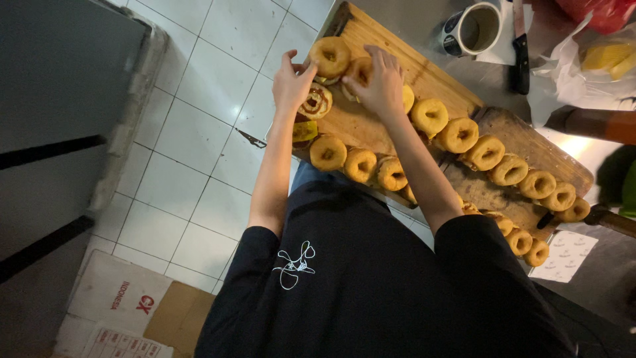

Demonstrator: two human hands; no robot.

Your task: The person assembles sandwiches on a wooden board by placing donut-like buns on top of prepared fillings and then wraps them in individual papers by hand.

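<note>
Bagel top: a round ring [330,56] pinched at its edge by the left hand [291,83], held over the far end of the wooden board [424,76] on the bench.
Right hand: [381,83] fingers spread, pressing down on another bagel [358,69].
Done: two rows of closed bagels [510,170] along the board.
Left: one filled bottom [316,102] lies open under the left hand.
Direction: ring has no long axis; hole faces up; rows run lengthwise along the board.
</note>
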